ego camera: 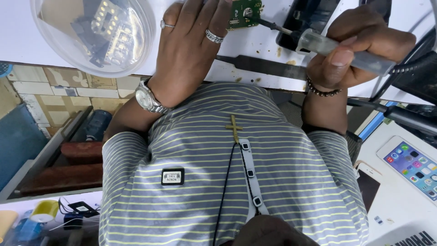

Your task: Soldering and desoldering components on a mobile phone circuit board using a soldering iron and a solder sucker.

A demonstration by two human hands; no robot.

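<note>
— Standing beside the bench, I am watching the person's left hand (191,50); it is lying on the white table (27,41) with the fingers stretched forward and a little spread, and the fingertips are pressing on a small green circuit board (245,12). Two rings are sitting on these fingers, and a silver wristwatch (146,98) is circling the wrist.

— And the right hand?

— The right hand (359,45) is closing fully around the clear handle of a soldering iron (318,43); the thumb is lying along the handle. The dark tip is pointing to the left and is touching the board near its round part. A bead bracelet (322,91) is hanging on that wrist.

— Where is the board lying exactly?

— It is lying at the far edge of the table, between both hands, partly under the left fingertips. I cannot tell if the fingers are gripping it or only pressing it down.

— Anything else around?

— A clear round lens (93,34) is hanging at the left and is showing blurred parts through it. A smartphone (412,166) with a lit screen is lying at the right, well apart from the hands. A black tool (261,66) is resting on the table edge, near the striped shirt (236,182).
</note>
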